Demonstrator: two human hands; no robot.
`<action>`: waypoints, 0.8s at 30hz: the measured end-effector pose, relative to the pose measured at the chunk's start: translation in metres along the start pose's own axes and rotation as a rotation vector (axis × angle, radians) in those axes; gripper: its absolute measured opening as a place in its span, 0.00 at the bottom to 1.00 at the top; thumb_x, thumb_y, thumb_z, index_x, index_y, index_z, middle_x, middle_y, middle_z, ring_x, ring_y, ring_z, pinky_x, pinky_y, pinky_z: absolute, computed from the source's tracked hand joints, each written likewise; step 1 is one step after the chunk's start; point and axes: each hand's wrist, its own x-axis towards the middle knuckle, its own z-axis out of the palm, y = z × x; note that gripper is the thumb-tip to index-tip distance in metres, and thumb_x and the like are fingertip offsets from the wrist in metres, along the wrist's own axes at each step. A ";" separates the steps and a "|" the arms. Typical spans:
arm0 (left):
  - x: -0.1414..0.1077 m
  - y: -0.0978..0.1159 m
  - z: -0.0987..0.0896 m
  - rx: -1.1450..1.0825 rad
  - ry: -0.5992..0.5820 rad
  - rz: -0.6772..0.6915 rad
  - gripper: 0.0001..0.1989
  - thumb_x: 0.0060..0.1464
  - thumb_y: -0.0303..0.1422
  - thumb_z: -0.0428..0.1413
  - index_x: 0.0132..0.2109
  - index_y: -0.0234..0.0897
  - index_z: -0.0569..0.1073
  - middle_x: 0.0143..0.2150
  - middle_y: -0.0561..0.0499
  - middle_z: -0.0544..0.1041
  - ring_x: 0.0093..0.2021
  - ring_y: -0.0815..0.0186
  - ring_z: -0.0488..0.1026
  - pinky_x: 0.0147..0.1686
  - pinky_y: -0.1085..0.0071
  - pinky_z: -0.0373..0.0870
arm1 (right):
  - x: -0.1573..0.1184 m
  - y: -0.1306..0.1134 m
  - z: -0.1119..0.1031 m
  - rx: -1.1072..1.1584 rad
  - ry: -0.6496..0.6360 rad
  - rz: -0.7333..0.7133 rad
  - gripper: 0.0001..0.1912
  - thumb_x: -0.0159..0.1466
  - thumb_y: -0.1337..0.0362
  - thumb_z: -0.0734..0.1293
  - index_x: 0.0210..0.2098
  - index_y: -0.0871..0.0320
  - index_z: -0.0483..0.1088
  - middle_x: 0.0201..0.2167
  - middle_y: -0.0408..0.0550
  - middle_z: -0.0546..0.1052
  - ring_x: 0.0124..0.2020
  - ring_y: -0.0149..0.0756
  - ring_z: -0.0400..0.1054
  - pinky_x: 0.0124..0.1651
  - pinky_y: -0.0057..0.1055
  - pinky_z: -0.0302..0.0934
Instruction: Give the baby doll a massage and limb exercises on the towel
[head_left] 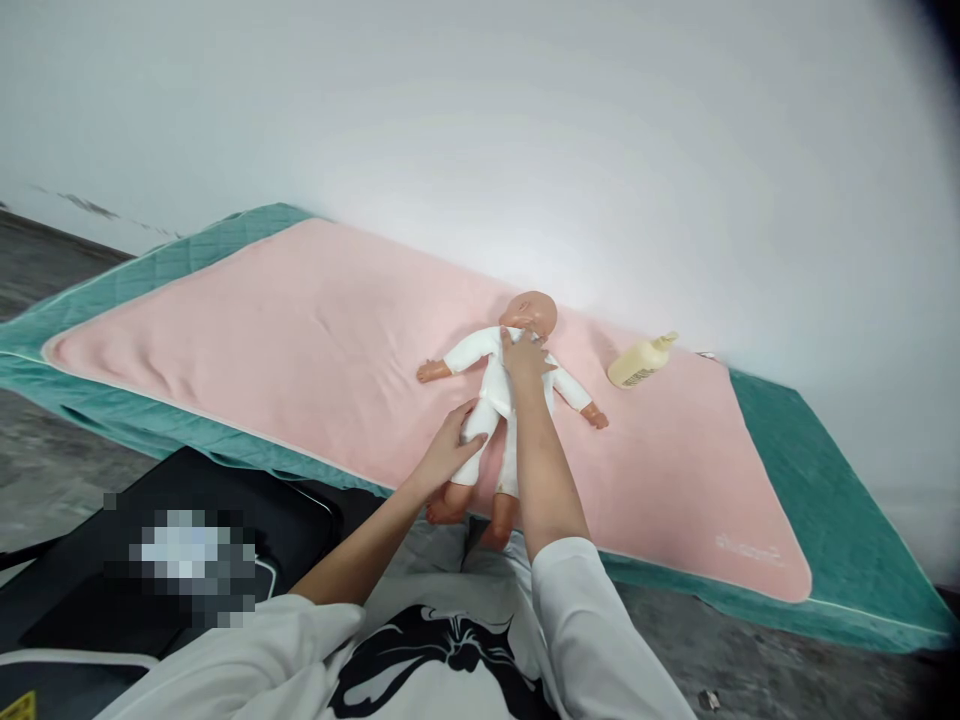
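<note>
A baby doll (491,385) with a bald head and a white cloth body lies on its back on a pink mat (360,350). Its head points toward the wall and its bare feet toward me. My left hand (451,445) is around the doll's leg on the left, thumb and fingers to either side of the thigh. Across the doll's upper chest, just below the chin, lies my right hand (527,357) with its fingers apart. That hand covers part of the chest and neck.
A pale yellow pump bottle (641,362) lies tilted on the mat, right of the doll. Under the mat is a green quilted cover (810,470), against a white wall (525,130). A black chair (247,490) stands at the lower left.
</note>
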 end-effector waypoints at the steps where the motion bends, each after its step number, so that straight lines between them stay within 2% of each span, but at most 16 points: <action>1: 0.001 0.001 -0.002 0.039 -0.006 0.006 0.31 0.54 0.34 0.57 0.64 0.38 0.62 0.64 0.42 0.65 0.64 0.54 0.63 0.63 0.56 0.59 | 0.000 0.000 0.000 -0.006 -0.001 0.000 0.44 0.66 0.38 0.47 0.71 0.54 0.30 0.72 0.63 0.40 0.69 0.64 0.44 0.63 0.71 0.34; 5: 0.006 0.010 -0.013 0.186 -0.065 0.010 0.31 0.53 0.33 0.56 0.64 0.39 0.64 0.62 0.43 0.68 0.64 0.54 0.62 0.63 0.56 0.59 | 0.001 0.002 0.001 -0.016 -0.006 -0.006 0.43 0.66 0.37 0.47 0.71 0.54 0.30 0.72 0.63 0.39 0.69 0.63 0.44 0.63 0.70 0.34; 10: 0.005 0.016 -0.018 0.265 -0.132 -0.031 0.31 0.57 0.37 0.54 0.67 0.39 0.61 0.62 0.43 0.68 0.62 0.54 0.65 0.61 0.57 0.61 | 0.000 0.004 0.004 0.019 0.039 -0.028 0.43 0.66 0.38 0.49 0.71 0.56 0.35 0.72 0.65 0.41 0.69 0.63 0.45 0.63 0.70 0.34; 18: 0.002 0.017 -0.013 0.433 -0.090 -0.014 0.30 0.61 0.43 0.50 0.66 0.33 0.62 0.61 0.38 0.69 0.61 0.51 0.66 0.60 0.55 0.60 | -0.002 0.005 0.016 -0.010 0.127 -0.052 0.42 0.67 0.40 0.49 0.71 0.58 0.37 0.71 0.67 0.45 0.68 0.63 0.47 0.63 0.70 0.33; 24: 0.006 0.017 -0.013 0.409 -0.066 0.011 0.28 0.61 0.43 0.51 0.64 0.35 0.64 0.62 0.41 0.68 0.62 0.53 0.65 0.62 0.58 0.60 | -0.008 0.005 0.008 0.035 0.097 -0.055 0.42 0.67 0.39 0.48 0.71 0.56 0.35 0.72 0.63 0.41 0.70 0.60 0.44 0.65 0.67 0.33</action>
